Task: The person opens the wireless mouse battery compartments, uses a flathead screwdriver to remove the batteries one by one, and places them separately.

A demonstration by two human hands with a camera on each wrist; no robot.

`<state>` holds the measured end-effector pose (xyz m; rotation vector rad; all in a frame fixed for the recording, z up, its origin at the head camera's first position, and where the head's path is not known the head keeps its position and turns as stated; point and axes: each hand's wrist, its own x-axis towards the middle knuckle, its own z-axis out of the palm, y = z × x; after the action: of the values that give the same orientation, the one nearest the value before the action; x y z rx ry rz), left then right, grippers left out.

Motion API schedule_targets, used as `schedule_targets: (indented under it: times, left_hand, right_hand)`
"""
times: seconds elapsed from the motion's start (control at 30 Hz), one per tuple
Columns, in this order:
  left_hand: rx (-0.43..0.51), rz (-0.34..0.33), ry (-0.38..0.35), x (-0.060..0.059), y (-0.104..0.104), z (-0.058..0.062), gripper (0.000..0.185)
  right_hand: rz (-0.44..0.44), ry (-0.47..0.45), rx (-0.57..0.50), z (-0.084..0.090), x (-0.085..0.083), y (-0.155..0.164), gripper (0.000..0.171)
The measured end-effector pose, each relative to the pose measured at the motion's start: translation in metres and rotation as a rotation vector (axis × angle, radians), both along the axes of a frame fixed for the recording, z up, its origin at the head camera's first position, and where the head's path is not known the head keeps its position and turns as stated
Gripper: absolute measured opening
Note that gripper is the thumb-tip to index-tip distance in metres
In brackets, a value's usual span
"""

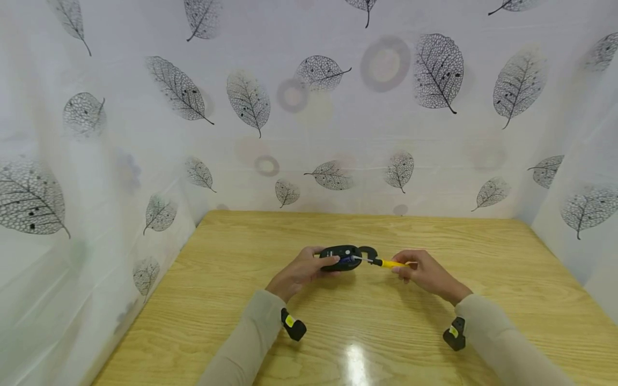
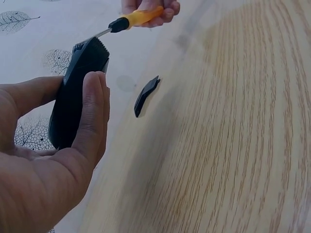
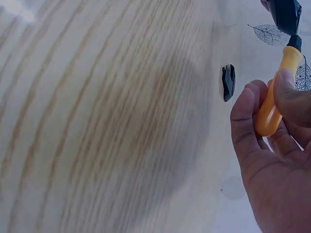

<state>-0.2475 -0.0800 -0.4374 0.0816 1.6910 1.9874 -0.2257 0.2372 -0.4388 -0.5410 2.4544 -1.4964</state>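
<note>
Left hand (image 1: pixel 299 271) clasps a black device (image 1: pixel 340 257) above the table (image 1: pixel 434 321) centre; right hand (image 1: pixel 425 272) pinches a yellow-handled screwdriver (image 1: pixel 386 262), its tip at the device. A black cover piece (image 2: pixel 146 95) lies on the table just behind.

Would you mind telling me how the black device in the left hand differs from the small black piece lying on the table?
The black device is the larger and bulkier of the two; the small black piece is thin and flat. The left hand holds the device off the wooden table, while the piece lies loose on it, untouched. The screwdriver in the right hand meets the device, not the piece. Both are black.
</note>
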Motion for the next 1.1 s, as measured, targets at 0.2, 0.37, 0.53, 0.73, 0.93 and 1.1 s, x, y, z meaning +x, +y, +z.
schedule_targets:
  times: [0.2,0.37,0.53,0.73,0.93,1.1]
  left_hand:
    - [0.034,-0.023,0.01,-0.0002,-0.0005,-0.0016,0.052]
    - [0.032,-0.034,0.012,-0.0006,-0.0002,-0.0024,0.051]
    - [0.03,-0.037,-0.001,0.0001,0.0,-0.0008,0.052]
    - [0.049,-0.042,-0.003,0.0007,0.001,0.0004,0.051]
    - [0.047,-0.037,-0.007,0.0013,0.0014,0.0005,0.051]
    - [0.033,-0.023,-0.011,0.002,0.0016,0.0012,0.056]
  right_hand:
    - [0.021,-0.001,-0.004,-0.0027,-0.0008,-0.0001,0.024]
    - [0.036,-0.001,-0.003,-0.0046,-0.0018,-0.0003,0.024]
    - [0.05,-0.017,-0.009,-0.0045,-0.0022,-0.0003,0.024]
    - [0.075,-0.008,-0.008,-0.004,-0.002,0.0,0.025]
    - [0.069,-0.018,-0.013,-0.0041,-0.0015,0.0003,0.025]
    - [0.04,0.009,0.011,-0.0028,-0.0005,0.0003,0.024]
